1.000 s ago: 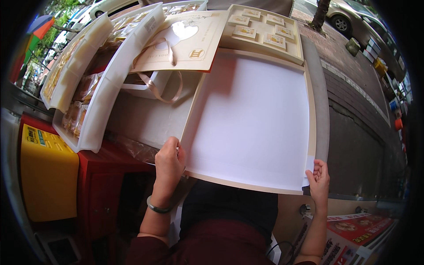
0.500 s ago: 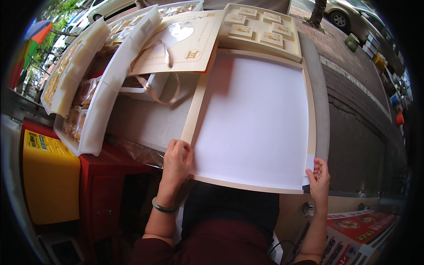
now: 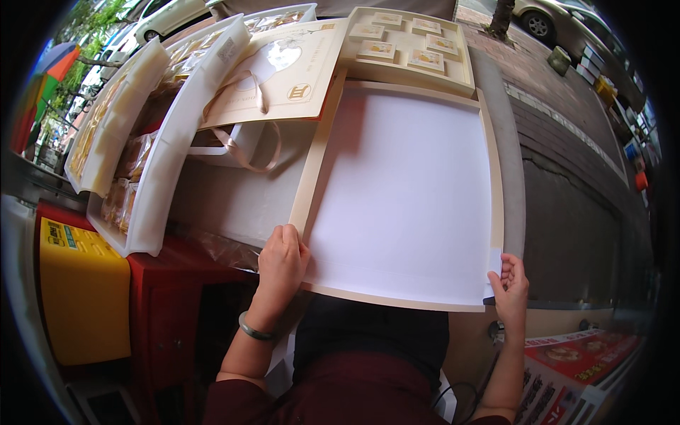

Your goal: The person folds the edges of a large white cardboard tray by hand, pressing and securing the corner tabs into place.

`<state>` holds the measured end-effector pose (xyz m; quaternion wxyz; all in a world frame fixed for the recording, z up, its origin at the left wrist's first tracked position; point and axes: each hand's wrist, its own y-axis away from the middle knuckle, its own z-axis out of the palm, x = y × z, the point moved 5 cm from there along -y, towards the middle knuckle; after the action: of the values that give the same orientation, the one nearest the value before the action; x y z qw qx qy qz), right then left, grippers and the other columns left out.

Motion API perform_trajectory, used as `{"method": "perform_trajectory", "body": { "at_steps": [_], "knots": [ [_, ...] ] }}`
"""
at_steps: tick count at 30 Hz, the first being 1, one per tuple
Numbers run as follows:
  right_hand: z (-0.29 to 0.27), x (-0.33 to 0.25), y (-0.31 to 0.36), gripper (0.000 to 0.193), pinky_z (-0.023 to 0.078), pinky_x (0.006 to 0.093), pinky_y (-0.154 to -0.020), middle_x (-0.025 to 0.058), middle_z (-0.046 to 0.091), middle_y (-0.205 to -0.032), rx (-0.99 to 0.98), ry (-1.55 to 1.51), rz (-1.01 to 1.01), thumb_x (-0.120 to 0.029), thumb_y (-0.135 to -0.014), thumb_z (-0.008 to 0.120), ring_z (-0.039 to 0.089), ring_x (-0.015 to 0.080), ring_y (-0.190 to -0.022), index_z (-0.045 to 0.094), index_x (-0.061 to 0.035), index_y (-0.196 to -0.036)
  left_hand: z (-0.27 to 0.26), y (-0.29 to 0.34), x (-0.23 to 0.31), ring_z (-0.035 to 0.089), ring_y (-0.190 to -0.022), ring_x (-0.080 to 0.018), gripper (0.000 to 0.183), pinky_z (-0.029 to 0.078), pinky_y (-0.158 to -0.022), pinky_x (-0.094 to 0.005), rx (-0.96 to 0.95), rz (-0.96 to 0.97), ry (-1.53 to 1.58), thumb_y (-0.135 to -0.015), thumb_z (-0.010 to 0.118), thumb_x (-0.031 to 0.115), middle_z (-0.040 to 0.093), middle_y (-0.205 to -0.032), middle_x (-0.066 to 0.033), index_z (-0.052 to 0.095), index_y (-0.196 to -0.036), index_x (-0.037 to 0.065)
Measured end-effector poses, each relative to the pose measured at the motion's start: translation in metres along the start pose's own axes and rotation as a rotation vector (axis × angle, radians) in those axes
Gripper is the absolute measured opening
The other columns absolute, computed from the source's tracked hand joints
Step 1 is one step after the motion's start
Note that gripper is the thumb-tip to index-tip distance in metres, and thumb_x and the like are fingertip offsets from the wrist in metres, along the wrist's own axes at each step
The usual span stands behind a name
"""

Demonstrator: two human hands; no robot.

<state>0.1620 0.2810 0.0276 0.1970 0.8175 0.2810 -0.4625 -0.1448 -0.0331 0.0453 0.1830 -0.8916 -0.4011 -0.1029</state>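
Note:
A large shallow cardboard box [image 3: 407, 191] with cream walls and a white inside lies in front of me, its near edge close to my body. My left hand [image 3: 282, 262] is closed on its left wall near the front corner, with the fingertips partly hidden. At the front right corner a white flap [image 3: 494, 263] sticks out from the wall. My right hand [image 3: 511, 283] pinches this flap between thumb and fingers from the outer side. A bracelet [image 3: 253, 327] sits on my left wrist.
Beyond the box is a cream tray [image 3: 460, 74] with several small decorated blocks. A cream gift bag [image 3: 312, 71] with ribbon handles lies left of it. White plastic crates [image 3: 159, 166] hold wrapped goods. A yellow box [image 3: 85, 290] stands by a red cabinet [image 3: 166, 312] at lower left.
The view has shifted slightly. Both hands keep their places on the box, the left at its wall and the right at the flap, with hardly any movement.

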Motion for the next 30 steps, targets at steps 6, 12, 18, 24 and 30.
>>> {"method": "perform_trajectory", "body": {
  "at_steps": [6, 12, 18, 24, 30],
  "knots": [
    [0.0, 0.0, 0.001, 0.038, 0.048, 0.0205, -0.072, 0.0051, 0.062, -0.097, 0.004, 0.015, -0.011, 0.005, -0.09, 0.067, 0.056, 0.0072, -0.083, 0.053, 0.0036, -0.126, 0.005, -0.003, 0.001, 0.063, -0.072, -0.0402, 0.017, 0.056, -0.062, -0.0472, -0.046, 0.038, -0.154, -0.083, 0.064, 0.002, 0.057, -0.086, -0.019, 0.048, -0.09, 0.002],
    [0.001, 0.001, 0.002, 0.039, 0.047, 0.0206, -0.071, 0.0046, 0.062, -0.096, 0.01, -0.003, -0.012, 0.005, -0.09, 0.067, 0.056, 0.0073, -0.082, 0.053, 0.0031, -0.126, 0.006, -0.005, -0.006, 0.064, -0.069, -0.0407, 0.015, 0.056, -0.06, -0.0487, -0.054, 0.021, -0.163, -0.085, 0.064, 0.004, 0.057, -0.086, -0.0188, 0.049, -0.091, 0.003],
    [0.001, -0.003, 0.002, 0.039, 0.048, 0.021, -0.072, 0.0047, 0.063, -0.097, 0.011, 0.039, 0.0, 0.004, -0.09, 0.068, 0.057, 0.0079, -0.083, 0.054, 0.0028, -0.127, 0.004, -0.003, -0.012, 0.063, -0.07, -0.0414, 0.013, 0.055, -0.061, -0.0483, -0.056, 0.058, 0.028, -0.089, 0.064, 0.005, 0.057, -0.088, -0.018, 0.052, -0.093, 0.004],
    [0.001, -0.003, 0.003, 0.039, 0.048, 0.0215, -0.072, 0.0047, 0.063, -0.098, 0.021, 0.048, -0.002, 0.003, -0.09, 0.067, 0.057, 0.0081, -0.083, 0.054, 0.0029, -0.127, -0.008, -0.005, -0.009, 0.063, -0.079, -0.0396, 0.011, 0.053, -0.069, -0.0436, -0.135, 0.122, 0.207, -0.09, 0.063, -0.001, 0.06, -0.091, -0.0161, 0.063, -0.101, 0.001],
    [0.002, 0.0, 0.002, 0.039, 0.048, 0.0212, -0.072, 0.0048, 0.063, -0.098, 0.022, 0.041, -0.006, 0.004, -0.091, 0.067, 0.057, 0.0079, -0.083, 0.054, 0.003, -0.128, -0.029, -0.013, -0.014, 0.065, -0.082, -0.0374, 0.034, 0.055, -0.075, -0.0415, -0.49, 0.249, 0.201, -0.083, 0.063, -0.002, 0.06, -0.102, -0.0171, 0.063, -0.117, 0.002]
  ]
}}
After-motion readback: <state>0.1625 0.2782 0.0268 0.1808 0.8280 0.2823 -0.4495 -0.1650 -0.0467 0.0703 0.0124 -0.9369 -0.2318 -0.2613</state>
